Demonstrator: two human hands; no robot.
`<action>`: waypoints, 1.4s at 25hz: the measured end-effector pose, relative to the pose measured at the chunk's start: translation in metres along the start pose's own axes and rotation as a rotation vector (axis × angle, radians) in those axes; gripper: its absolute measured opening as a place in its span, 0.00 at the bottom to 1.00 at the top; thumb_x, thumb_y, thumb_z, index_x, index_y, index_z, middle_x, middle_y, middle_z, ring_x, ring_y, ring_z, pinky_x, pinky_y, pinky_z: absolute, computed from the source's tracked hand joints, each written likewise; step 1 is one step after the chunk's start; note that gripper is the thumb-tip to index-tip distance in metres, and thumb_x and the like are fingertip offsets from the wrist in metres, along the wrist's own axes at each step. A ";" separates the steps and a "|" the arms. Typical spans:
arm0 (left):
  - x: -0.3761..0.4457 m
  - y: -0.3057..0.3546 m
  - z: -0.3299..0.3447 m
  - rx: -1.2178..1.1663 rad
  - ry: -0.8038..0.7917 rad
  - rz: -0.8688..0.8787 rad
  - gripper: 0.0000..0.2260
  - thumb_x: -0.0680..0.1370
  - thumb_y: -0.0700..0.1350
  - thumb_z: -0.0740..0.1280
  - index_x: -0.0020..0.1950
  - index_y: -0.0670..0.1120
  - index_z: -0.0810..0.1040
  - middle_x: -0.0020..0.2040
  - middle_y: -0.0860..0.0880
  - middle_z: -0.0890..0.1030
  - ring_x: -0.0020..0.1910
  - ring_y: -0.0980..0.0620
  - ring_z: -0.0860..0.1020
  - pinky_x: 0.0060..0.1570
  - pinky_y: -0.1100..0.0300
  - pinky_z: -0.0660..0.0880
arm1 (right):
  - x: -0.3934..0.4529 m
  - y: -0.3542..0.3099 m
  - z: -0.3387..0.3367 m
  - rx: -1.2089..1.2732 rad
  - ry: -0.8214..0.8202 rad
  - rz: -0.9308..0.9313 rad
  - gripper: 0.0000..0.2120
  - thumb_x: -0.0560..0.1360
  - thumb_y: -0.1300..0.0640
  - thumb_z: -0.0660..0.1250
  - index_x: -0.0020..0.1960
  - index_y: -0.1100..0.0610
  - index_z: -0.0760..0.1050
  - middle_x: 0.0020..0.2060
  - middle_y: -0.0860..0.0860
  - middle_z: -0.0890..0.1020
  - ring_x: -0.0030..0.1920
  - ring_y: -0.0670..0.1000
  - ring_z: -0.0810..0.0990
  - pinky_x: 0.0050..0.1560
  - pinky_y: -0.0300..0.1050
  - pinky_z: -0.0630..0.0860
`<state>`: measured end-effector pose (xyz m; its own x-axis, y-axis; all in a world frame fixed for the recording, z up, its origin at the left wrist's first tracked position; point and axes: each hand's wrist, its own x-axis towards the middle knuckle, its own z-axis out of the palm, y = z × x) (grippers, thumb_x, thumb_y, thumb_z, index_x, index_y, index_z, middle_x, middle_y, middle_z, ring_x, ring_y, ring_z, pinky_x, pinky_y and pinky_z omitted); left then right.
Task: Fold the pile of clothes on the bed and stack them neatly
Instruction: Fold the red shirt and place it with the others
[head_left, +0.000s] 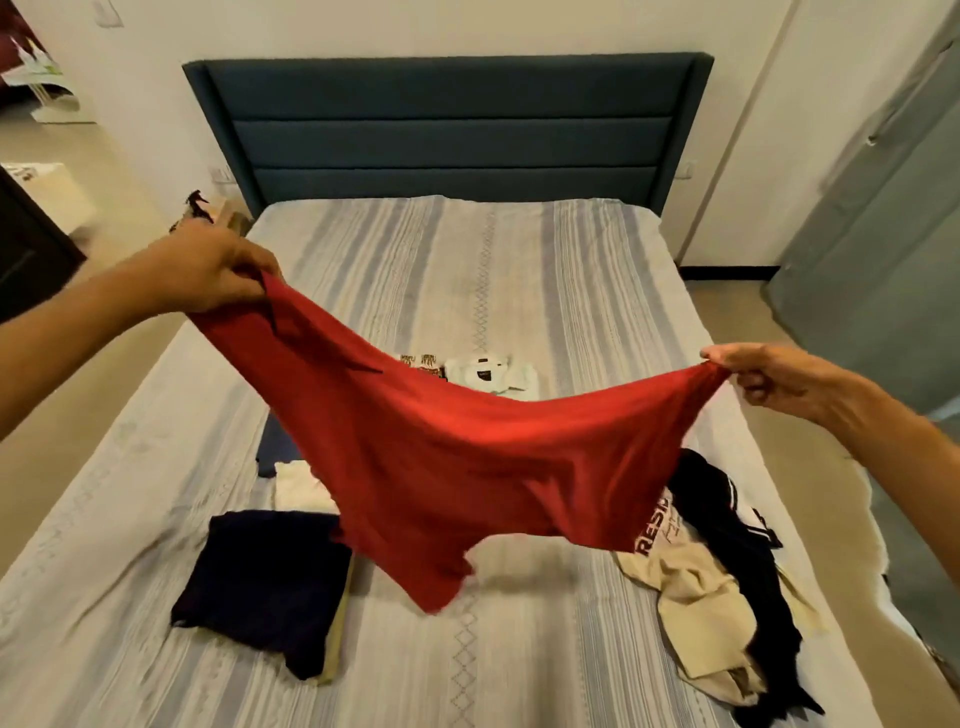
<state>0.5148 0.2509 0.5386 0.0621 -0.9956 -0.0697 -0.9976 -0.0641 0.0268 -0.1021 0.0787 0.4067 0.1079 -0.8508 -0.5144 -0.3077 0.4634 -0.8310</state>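
A red shirt (431, 457) hangs spread in the air over the bed (519, 291). My left hand (208, 270) pinches its upper left corner and my right hand (763, 376) pinches its right corner, so the cloth sags between them. At the near left a dark navy garment (260, 582) lies folded on top of a beige one. A loose pile of beige and black clothes (711, 587) lies at the near right. White and patterned folded items (493, 374) sit mid-bed, partly hidden by the shirt.
A dark blue headboard (447, 124) stands at the far end of the striped bedspread. A grey door (883, 249) is at the right, dark furniture (26, 249) at the left. Floor runs along both sides of the bed.
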 end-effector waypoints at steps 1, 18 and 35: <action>0.017 0.000 0.003 -0.042 0.087 -0.016 0.05 0.81 0.48 0.70 0.54 0.59 0.83 0.55 0.41 0.84 0.48 0.42 0.77 0.54 0.42 0.78 | 0.018 -0.006 0.003 0.038 0.043 -0.046 0.18 0.68 0.57 0.77 0.57 0.57 0.84 0.30 0.43 0.77 0.27 0.42 0.63 0.24 0.34 0.61; 0.013 0.209 -0.132 -0.222 0.213 0.601 0.14 0.77 0.61 0.74 0.52 0.51 0.88 0.44 0.56 0.87 0.46 0.56 0.84 0.41 0.67 0.80 | -0.143 -0.143 0.248 -0.292 -0.365 -0.726 0.23 0.74 0.57 0.79 0.63 0.44 0.72 0.53 0.41 0.81 0.47 0.32 0.82 0.51 0.32 0.81; -0.207 0.255 0.075 -1.311 0.212 0.071 0.40 0.67 0.73 0.74 0.71 0.66 0.59 0.66 0.67 0.74 0.64 0.69 0.75 0.62 0.68 0.74 | -0.261 -0.162 0.243 -0.085 -0.276 -0.384 0.08 0.83 0.55 0.67 0.48 0.57 0.81 0.34 0.50 0.87 0.36 0.49 0.86 0.36 0.43 0.84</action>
<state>0.2452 0.4458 0.4846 0.1347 -0.9830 0.1246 -0.2385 0.0899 0.9670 0.1491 0.2856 0.6239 0.4725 -0.8534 -0.2199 -0.2712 0.0966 -0.9577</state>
